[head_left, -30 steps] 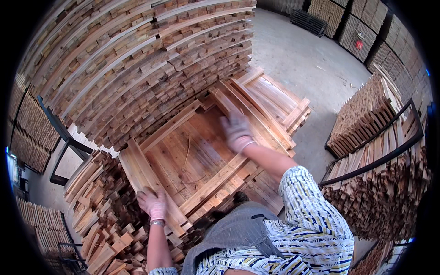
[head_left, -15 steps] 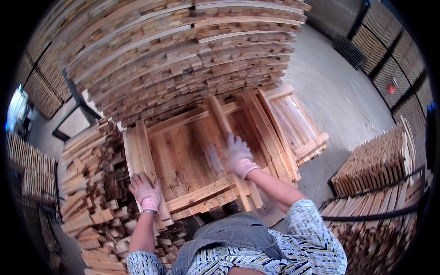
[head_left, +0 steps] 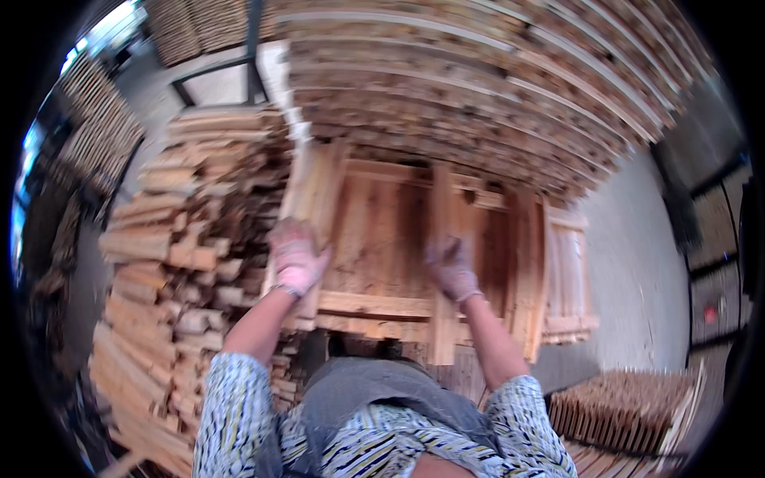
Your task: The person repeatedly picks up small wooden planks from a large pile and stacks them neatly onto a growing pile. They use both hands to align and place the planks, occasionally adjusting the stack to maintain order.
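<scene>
My left hand (head_left: 296, 256), in a pale pinkish work glove, lies on the boards (head_left: 320, 187) at the left end of a flat wooden panel (head_left: 382, 231). Its thumb stands apart from the fingers. Across the panel, right of the middle, runs a loose wooden board (head_left: 442, 327), pointing toward me. My right hand (head_left: 453, 269), gloved too, is on that board with its fingers about it, though motion blurs them. More long boards (head_left: 523, 271) lie side by side to the right of this hand.
A tall stack of timber (head_left: 446, 88) rises just behind the panel. Left of it is a heap of short wood pieces (head_left: 183, 247). A second slatted panel (head_left: 566, 275) sits at the right, beside the grey floor (head_left: 621, 279). Upright slats (head_left: 621, 406) fill the lower right.
The view has turned, so the panel looks squarer to me. The board under my right hand, slanted before, now runs nearly straight across the panel. My left hand stays on the left-end boards.
</scene>
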### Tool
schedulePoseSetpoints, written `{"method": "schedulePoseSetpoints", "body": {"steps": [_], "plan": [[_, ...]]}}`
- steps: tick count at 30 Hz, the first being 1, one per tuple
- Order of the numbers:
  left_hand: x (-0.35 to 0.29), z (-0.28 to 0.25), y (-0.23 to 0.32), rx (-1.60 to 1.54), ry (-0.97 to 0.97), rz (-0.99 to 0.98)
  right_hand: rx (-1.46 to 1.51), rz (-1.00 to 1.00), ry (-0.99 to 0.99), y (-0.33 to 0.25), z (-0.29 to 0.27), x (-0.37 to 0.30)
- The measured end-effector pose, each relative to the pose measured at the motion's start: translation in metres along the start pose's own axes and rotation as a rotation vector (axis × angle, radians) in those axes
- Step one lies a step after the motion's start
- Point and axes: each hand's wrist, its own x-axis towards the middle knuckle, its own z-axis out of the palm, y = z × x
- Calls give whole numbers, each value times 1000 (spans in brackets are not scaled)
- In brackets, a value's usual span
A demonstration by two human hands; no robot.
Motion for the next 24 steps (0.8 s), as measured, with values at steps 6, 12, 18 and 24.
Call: {"method": "schedulePoseSetpoints", "body": {"steps": [6, 12, 18, 24], "plan": [[-1, 9, -7, -44, 124, -33, 1711, 421, 307, -19, 10, 0], [7, 29, -15, -55, 128, -46, 1995, 372, 218, -123, -52, 66], [8, 42, -30, -59, 159, -25, 1606, 401, 271, -194, -90, 109], [7, 44, -26, 23, 161, 28, 1724, 289, 237, -122, -26, 92]]}}
